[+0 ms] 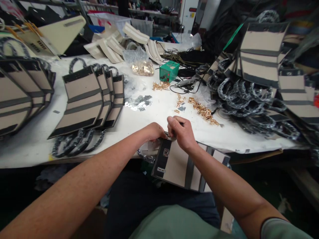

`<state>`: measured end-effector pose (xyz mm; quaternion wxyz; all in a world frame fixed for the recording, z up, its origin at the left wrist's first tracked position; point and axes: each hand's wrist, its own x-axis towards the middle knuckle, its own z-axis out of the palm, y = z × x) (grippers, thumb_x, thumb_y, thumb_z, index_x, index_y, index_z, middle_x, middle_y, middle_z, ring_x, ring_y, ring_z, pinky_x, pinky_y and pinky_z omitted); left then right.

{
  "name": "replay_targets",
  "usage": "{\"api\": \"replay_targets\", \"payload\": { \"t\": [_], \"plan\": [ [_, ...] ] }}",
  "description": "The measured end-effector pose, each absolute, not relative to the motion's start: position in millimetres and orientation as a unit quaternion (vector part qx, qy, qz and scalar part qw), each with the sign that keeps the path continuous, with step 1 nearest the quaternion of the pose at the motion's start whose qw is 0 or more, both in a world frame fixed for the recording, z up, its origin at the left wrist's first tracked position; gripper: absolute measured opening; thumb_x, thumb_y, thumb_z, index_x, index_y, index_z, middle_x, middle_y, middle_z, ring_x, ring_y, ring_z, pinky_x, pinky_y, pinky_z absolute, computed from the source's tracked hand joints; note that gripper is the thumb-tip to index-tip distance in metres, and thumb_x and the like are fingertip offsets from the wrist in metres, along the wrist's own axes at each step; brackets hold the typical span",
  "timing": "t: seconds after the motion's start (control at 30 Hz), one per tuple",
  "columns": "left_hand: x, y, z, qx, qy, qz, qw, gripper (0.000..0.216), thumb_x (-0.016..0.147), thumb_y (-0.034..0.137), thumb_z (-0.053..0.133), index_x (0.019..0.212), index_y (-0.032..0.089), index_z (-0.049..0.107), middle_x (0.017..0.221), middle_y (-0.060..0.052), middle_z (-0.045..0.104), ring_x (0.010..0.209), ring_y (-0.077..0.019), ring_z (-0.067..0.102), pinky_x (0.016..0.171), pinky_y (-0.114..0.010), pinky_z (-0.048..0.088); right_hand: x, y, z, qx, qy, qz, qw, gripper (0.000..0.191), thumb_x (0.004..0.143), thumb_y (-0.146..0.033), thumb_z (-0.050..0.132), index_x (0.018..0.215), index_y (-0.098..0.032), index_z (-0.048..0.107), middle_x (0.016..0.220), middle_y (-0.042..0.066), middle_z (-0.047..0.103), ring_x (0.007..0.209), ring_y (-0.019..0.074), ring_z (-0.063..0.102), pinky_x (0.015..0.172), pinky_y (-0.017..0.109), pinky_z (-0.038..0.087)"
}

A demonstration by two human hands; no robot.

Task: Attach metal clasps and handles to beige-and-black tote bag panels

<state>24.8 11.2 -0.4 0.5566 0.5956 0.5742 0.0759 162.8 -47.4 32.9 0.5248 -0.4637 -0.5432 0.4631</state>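
Note:
A beige bag panel (178, 164) with black bands lies across my lap, against the table's front edge. Two small silver metal plates (166, 152) are set along its black end strip. My left hand (156, 131) is closed at the far corner of the panel, pinching its edge with thumb and fingers. Right beside it, my right hand (182, 132) forms a fist over the same edge. Something dark shows inside that fist, too little of it to name. A plastic-wrapped handle (147, 156) sticks out from the panel's left side.
Finished-looking panels with wrapped handles stand at left (83, 96) and pile up at right (261, 66). On the white table (152, 116) lie gold metal fittings (203, 111), silver plates (139, 103), a green box (168, 71) and a corded hand tool (184, 83).

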Motion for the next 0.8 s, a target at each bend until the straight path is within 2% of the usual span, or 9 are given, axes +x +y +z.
{"api": "replay_targets", "payload": {
  "t": [0.1, 0.17, 0.33, 0.5, 0.63, 0.8],
  "plan": [
    [22.7, 12.2, -3.7, 0.594, 0.571, 0.044, 0.565, 0.025, 0.065, 0.021, 0.078, 0.054, 0.017, 0.056, 0.041, 0.007, 0.04, 0.043, -0.0083, 0.036, 0.046, -0.026, 0.028, 168.5, -50.3, 27.3, -0.449, -0.502, 0.432, 0.599, 0.055, 0.09, -0.065, 0.056, 0.057, -0.023, 0.043, 0.049, -0.004, 0.043, 0.043, 0.0103, 0.04, 0.045, 0.027, 0.035],
    [22.2, 13.8, -3.8, 0.594, 0.569, 0.036, 0.567, 0.023, 0.064, 0.023, 0.078, 0.056, 0.018, 0.057, 0.043, 0.007, 0.042, 0.043, -0.0086, 0.037, 0.046, -0.026, 0.029, 167.3, -51.0, 23.9, -0.434, -0.499, 0.428, 0.616, 0.055, 0.09, -0.066, 0.054, 0.056, -0.024, 0.041, 0.05, -0.003, 0.043, 0.042, 0.0106, 0.039, 0.044, 0.028, 0.034],
    [21.4, 14.6, -1.1, 0.595, 0.567, 0.031, 0.569, 0.017, 0.063, 0.025, 0.077, 0.06, 0.017, 0.062, 0.044, 0.006, 0.042, 0.044, -0.0094, 0.038, 0.046, -0.026, 0.028, 161.2, -48.4, 27.6, -0.422, -0.516, 0.457, 0.589, 0.053, 0.089, -0.06, 0.06, 0.054, -0.024, 0.043, 0.048, -0.003, 0.041, 0.041, 0.0108, 0.038, 0.043, 0.029, 0.033],
    [20.2, 14.2, -4.5, 0.592, 0.561, 0.037, 0.577, 0.014, 0.063, 0.023, 0.076, 0.061, 0.017, 0.063, 0.045, 0.006, 0.043, 0.045, -0.0094, 0.039, 0.047, -0.026, 0.029, 162.5, -50.1, 38.4, -0.422, -0.535, 0.441, 0.584, 0.056, 0.089, -0.067, 0.053, 0.054, -0.024, 0.044, 0.051, -0.001, 0.043, 0.044, 0.0119, 0.04, 0.043, 0.029, 0.035],
    [19.0, 15.0, -7.8, 0.591, 0.561, 0.041, 0.578, 0.016, 0.064, 0.024, 0.076, 0.061, 0.017, 0.062, 0.046, 0.006, 0.043, 0.045, -0.0091, 0.037, 0.047, -0.026, 0.029, 162.5, -51.4, 29.4, -0.452, -0.539, 0.455, 0.546, 0.055, 0.085, -0.067, 0.059, 0.054, -0.024, 0.045, 0.049, -0.002, 0.043, 0.045, 0.0121, 0.04, 0.044, 0.029, 0.036],
    [19.0, 16.6, -11.2, 0.59, 0.559, 0.046, 0.582, 0.013, 0.064, 0.023, 0.076, 0.064, 0.018, 0.064, 0.045, 0.006, 0.046, 0.045, -0.0103, 0.041, 0.047, -0.026, 0.032, 169.2, -53.5, 22.7, -0.443, -0.526, 0.444, 0.574, 0.056, 0.086, -0.071, 0.054, 0.055, -0.025, 0.044, 0.051, -0.001, 0.045, 0.046, 0.0127, 0.041, 0.045, 0.03, 0.037]
  ]
}}
